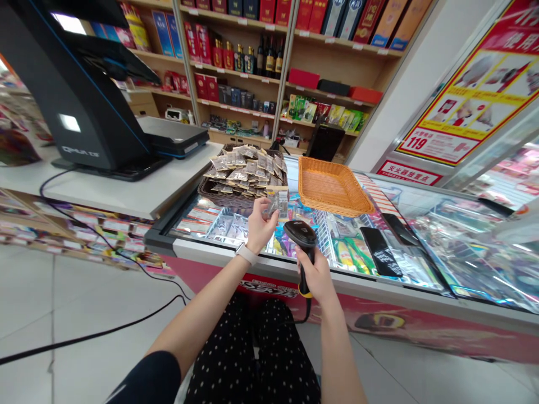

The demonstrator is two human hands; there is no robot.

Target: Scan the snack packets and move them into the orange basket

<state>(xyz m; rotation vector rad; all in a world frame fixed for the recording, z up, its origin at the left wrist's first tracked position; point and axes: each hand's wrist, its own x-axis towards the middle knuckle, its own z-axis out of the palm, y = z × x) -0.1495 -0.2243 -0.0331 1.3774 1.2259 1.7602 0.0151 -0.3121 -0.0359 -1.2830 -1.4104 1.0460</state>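
My left hand (260, 224) is closed on a small clear snack packet (278, 203), held up just in front of a dark wicker basket (219, 193) piled with several similar packets. My right hand (314, 274) grips the handle of a black barcode scanner (300, 234), whose head points up toward the packet. An empty orange wicker basket (332, 188) sits to the right of the dark one. Both baskets rest on the glass lid of a chest freezer (421, 235).
A black point-of-sale terminal (80, 106) stands on the white counter (105, 188) at left, with cables trailing to the floor. Two black phones (379, 249) lie on the freezer glass. Shelves of bottles and boxes (252, 56) fill the back wall. My polka-dot legs (252, 359) are below.
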